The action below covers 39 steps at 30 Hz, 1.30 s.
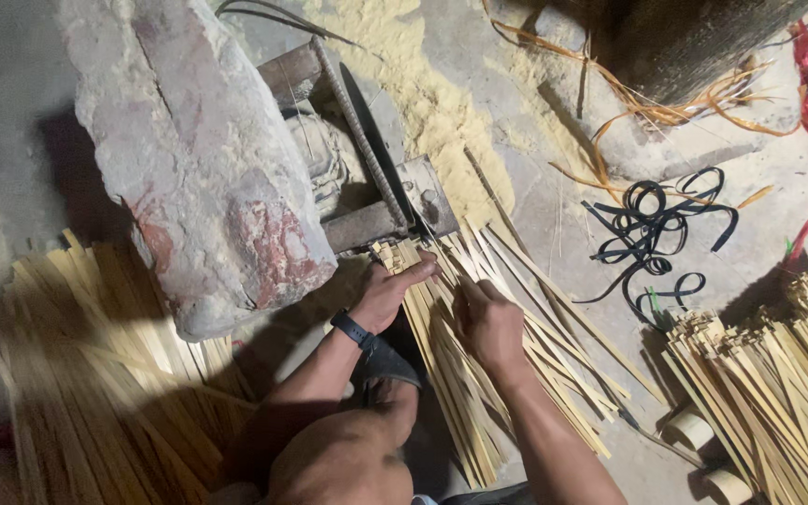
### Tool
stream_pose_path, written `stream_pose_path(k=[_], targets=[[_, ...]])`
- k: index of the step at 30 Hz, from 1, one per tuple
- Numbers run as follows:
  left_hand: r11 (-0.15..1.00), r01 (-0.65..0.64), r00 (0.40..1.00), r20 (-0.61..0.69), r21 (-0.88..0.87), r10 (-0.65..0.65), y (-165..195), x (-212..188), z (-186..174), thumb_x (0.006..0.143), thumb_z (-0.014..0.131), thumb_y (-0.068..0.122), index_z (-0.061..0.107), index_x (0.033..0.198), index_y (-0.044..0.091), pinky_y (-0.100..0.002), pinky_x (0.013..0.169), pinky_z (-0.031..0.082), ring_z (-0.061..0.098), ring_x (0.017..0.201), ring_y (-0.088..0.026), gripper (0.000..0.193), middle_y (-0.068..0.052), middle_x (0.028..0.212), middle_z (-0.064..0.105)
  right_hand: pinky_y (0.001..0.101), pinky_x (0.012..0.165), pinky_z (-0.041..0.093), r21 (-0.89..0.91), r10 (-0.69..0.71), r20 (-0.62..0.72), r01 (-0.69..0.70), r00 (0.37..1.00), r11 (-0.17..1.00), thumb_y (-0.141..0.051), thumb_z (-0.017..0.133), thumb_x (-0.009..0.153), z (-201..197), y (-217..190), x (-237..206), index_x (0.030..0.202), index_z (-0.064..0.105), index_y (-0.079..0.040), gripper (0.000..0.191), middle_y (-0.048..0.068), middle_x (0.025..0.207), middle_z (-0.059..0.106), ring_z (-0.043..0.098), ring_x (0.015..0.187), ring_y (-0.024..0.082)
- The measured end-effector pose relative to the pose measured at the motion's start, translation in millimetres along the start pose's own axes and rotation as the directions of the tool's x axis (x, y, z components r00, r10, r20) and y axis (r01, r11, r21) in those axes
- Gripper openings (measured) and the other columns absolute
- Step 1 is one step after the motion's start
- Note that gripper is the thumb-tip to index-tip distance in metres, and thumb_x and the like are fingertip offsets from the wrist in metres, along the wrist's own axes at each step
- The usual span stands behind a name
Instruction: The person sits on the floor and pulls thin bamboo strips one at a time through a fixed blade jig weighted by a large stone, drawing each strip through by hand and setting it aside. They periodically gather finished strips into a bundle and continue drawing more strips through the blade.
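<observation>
Bamboo strips (479,365): three heaps on dusty concrete floor (554,196). Left hand (395,292), right hand (486,323) both gripping strips; sawdust (423,84) at 12 o'clock.

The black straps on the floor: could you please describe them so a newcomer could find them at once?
Start at the big stone slab and look right, past the sawdust. The black straps lie in loose curls on bare floor, the only dark tangle among pale bamboo strips.

Two hands (395,290), one wristband (353,329), two tape rolls (691,429), three heaps of bamboo strips (479,355).
</observation>
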State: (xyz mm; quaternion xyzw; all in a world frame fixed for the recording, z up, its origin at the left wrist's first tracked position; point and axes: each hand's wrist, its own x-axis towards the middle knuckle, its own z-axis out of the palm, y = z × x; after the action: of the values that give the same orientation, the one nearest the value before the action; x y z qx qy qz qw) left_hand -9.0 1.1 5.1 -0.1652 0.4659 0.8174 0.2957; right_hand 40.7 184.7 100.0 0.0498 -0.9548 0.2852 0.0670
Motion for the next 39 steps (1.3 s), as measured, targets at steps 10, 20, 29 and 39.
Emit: stream_pose_path(k=[10,20,29,39], targets=[[0.996,-0.086,0.985,-0.146,0.025,0.089,-19,4,-22,0.090,0.072,0.006,0.074,0.114,0.000,-0.035,0.085,0.054,0.067,0.097,-0.017,0.025,-0.006,0.109,0.075,0.0446,0.050,0.051,0.061,0.021,0.043,-0.023,0.999,0.998,-0.014,0.077,0.085,24,-26,52,0.095,0.071,-0.004,0.015,0.015,0.079,0.067,0.064,0.056,0.031],[0.991,-0.108,0.994,-0.003,-0.084,0.108,7,-14,-1,0.090,0.072,0.007,0.073,0.097,-0.002,-0.036,0.073,0.061,0.074,0.081,-0.020,0.011,-0.012,0.090,0.076,0.0247,0.048,0.033,0.527,0.331,0.461,-0.554,0.823,0.644,-0.018,0.062,0.102,-17,32,-21,0.108,0.079,-0.003,0.024,-0.001,0.066,0.057,0.043,0.056,0.005],[0.987,-0.163,0.985,0.062,0.004,0.163,13,-17,11,0.091,0.075,0.005,0.073,0.099,-0.001,-0.036,0.074,0.061,0.073,0.082,-0.019,0.010,-0.010,0.091,0.075,0.0292,0.062,0.060,0.225,-0.032,0.133,0.001,0.991,0.974,-0.015,0.065,0.094,-23,18,-22,0.115,0.073,0.000,0.026,0.013,0.095,0.069,0.069,0.077,0.021],[0.984,-0.104,0.994,-0.024,0.142,0.109,35,-27,11,0.082,0.080,0.009,0.072,0.106,0.001,-0.029,0.084,0.058,0.071,0.090,-0.012,0.027,-0.005,0.100,0.076,0.0333,0.042,0.053,0.165,0.087,0.150,-0.112,0.985,0.980,-0.012,0.064,0.096,-5,10,-11,0.102,0.077,-0.001,0.019,0.013,0.070,0.070,0.063,0.045,0.019]])
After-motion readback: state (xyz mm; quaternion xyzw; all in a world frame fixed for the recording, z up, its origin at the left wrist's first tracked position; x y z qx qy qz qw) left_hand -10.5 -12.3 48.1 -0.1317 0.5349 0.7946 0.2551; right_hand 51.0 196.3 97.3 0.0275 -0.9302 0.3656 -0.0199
